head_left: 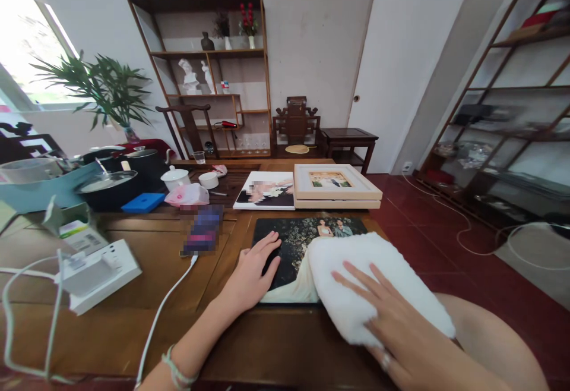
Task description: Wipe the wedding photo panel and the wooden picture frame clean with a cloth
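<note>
A dark photo panel [289, 248] with two people in wedding clothes lies flat on the wooden table. My left hand [258, 266] rests on its left side, fingers stretched out and flat, holding nothing. A fluffy white cloth [338, 254] covers the panel's right part and reaches past its edge. My right hand [378, 296] has its fingers spread over the top of this cloth, while the thumb looks tucked at its lower edge. Behind the panel are a white-edged photo print [267, 192] and a stack of light wooden picture frames [338, 186].
On the left lie a phone [203, 230] with a white cable [164, 296], a white box [102, 278] and a blue block [143, 202]. Pots [107, 189] and a white teapot [175, 177] stand farther back. The table's right edge borders a round stool [490, 337].
</note>
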The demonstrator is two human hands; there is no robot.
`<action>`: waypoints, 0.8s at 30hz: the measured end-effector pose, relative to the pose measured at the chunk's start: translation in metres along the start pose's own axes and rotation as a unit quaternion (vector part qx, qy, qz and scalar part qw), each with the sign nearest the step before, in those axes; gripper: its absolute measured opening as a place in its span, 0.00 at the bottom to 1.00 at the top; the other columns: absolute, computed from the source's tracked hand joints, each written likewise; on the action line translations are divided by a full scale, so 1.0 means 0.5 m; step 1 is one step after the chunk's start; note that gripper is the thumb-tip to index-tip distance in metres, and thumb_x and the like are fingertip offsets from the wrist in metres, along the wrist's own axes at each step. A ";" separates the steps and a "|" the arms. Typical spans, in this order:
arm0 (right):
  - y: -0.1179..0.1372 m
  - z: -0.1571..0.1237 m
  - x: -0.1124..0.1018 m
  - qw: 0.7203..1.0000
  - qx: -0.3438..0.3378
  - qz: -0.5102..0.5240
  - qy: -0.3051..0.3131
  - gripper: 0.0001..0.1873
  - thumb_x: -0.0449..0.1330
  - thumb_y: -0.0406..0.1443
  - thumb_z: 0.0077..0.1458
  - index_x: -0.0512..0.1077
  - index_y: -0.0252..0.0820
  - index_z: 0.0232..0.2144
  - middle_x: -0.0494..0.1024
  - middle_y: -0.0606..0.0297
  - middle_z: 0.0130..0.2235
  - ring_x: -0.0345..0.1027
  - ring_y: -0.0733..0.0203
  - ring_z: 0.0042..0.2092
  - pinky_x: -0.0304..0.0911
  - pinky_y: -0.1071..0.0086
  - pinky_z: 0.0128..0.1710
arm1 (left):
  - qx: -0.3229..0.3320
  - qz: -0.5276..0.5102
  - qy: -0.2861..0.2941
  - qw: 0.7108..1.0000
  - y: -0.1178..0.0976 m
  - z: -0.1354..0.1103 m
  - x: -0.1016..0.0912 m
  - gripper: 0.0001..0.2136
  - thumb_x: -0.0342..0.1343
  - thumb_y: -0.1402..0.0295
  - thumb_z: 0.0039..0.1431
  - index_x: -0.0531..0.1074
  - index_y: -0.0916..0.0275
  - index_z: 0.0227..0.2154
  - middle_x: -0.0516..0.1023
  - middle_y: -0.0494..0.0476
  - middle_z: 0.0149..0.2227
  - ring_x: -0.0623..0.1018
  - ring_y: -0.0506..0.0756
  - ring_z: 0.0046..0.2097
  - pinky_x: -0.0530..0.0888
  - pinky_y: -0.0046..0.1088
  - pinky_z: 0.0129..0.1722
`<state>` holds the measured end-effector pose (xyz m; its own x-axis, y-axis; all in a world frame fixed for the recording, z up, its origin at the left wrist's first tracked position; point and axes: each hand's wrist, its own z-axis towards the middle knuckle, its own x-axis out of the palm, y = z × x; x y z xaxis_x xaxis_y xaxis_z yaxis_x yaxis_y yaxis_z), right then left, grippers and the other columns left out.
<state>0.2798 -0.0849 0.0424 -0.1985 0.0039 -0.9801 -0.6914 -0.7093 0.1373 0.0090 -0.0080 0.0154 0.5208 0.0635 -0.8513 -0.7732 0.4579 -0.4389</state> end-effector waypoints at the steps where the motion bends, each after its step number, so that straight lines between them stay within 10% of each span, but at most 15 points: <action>1: 0.007 -0.014 -0.004 1.000 -0.012 0.003 0.006 0.12 0.55 0.28 0.43 0.74 0.44 0.30 0.50 0.63 0.63 0.35 0.40 0.63 0.38 0.36 0.57 | -0.001 0.002 0.001 1.000 -0.001 0.000 0.000 0.16 0.44 0.69 0.61 0.64 0.62 0.51 0.63 0.62 0.59 0.60 0.56 0.61 0.61 0.43 0.57; 16: -0.185 0.159 -0.018 0.998 0.055 0.002 -0.040 0.18 0.46 0.40 0.59 0.70 0.40 0.46 0.63 0.54 0.57 0.51 0.50 0.60 0.45 0.48 0.59 | 0.001 -0.007 0.000 1.000 -0.001 0.001 -0.007 0.15 0.45 0.68 0.61 0.64 0.59 0.51 0.63 0.60 0.59 0.60 0.56 0.61 0.60 0.43 0.57; 24: -0.104 0.089 -0.008 0.998 0.049 0.006 -0.031 0.14 0.49 0.35 0.57 0.73 0.39 0.38 0.60 0.53 0.59 0.44 0.49 0.62 0.41 0.44 0.59 | 0.003 -0.016 -0.006 1.000 0.002 0.001 -0.003 0.15 0.44 0.68 0.61 0.64 0.61 0.50 0.63 0.61 0.59 0.60 0.55 0.61 0.60 0.43 0.57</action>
<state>0.2855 -0.0165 0.0455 -0.2477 0.0411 -0.9680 -0.7527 -0.6372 0.1656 0.0078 -0.0071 0.0163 0.5496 0.0597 -0.8333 -0.7541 0.4648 -0.4641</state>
